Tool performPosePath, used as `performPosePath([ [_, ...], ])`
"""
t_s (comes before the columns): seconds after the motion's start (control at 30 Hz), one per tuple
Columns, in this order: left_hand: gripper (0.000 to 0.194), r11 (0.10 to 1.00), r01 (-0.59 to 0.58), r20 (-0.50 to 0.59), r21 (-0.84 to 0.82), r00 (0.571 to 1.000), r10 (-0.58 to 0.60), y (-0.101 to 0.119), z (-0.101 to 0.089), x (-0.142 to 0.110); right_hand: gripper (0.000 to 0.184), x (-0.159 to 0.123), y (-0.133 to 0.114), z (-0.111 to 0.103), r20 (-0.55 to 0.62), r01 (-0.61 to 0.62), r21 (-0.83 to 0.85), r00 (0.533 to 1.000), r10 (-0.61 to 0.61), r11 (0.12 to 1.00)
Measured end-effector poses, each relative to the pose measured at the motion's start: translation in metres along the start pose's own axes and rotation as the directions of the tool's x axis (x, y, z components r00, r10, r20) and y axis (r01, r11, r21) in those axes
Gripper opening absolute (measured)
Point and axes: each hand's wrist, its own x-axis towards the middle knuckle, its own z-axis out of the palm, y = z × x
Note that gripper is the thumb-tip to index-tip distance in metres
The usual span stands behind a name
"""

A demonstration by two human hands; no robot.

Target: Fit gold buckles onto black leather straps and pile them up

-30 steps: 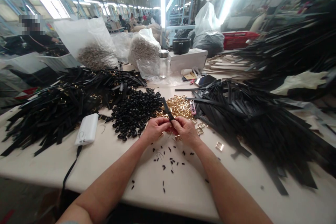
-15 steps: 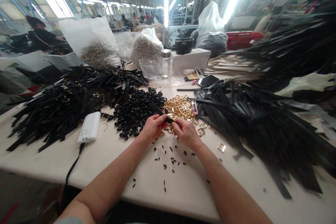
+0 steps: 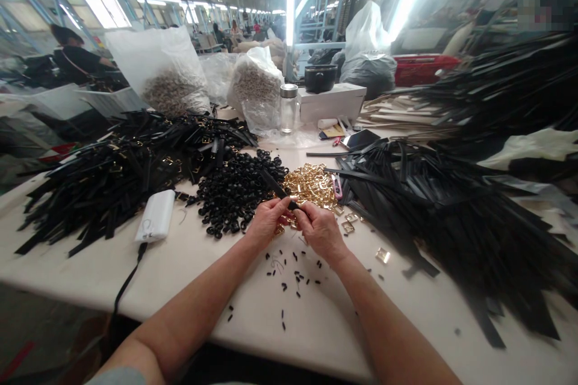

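Both hands pinch one black strap point(image 3: 273, 185) above the middle of the table. My left hand point(image 3: 267, 219) grips it with thumb and fingers, and its free end points up and to the left. My right hand point(image 3: 321, 231) is closed around the near end, which is mostly hidden by the fingers. Whether a buckle is on that end I cannot tell. Just beyond the hands lies a heap of gold buckles point(image 3: 309, 185). A pile of small black loops point(image 3: 230, 192) is to its left. Several tiny black pieces point(image 3: 297, 277) are scattered on the table below the hands.
Buckled black straps point(image 3: 112, 174) are heaped at left, behind a white power bank point(image 3: 156, 216) with a cable. Loose black straps point(image 3: 433, 210) cover the right side. A glass bottle point(image 3: 288, 109), a phone point(image 3: 361, 139) and filled plastic bags point(image 3: 255, 87) stand or lie farther back.
The hands keep their hold on the strap and have drawn slightly closer together. The whole view has shifted a little.
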Motion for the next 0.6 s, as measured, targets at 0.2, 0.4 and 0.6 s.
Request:
performPosePath([
  [0.2, 0.041, 0.982, -0.121, 0.011, 0.144, 0.993, 0.121, 0.0033, 0.0054, -0.0031, 0.022, -0.0006, -0.0002, -0.0018, 0.008, 0.012, -0.132, 1.000, -0.011, 0.991],
  [0.4, 0.042, 0.968, -0.119, 0.062, 0.223, 0.992, 0.108, 0.0092, -0.0020, -0.0035, 0.024, -0.0001, 0.0005, -0.0037, 0.134, -0.002, 0.074, 0.991, -0.008, 0.997],
  [0.6, 0.039, 0.986, -0.097, 0.064, 0.135, 0.994, 0.089, 0.0071, 0.0040, -0.0037, 0.033, 0.0008, 0.0068, 0.0014, 0.230, -0.267, 0.470, 0.957, 0.175, 0.842],
])
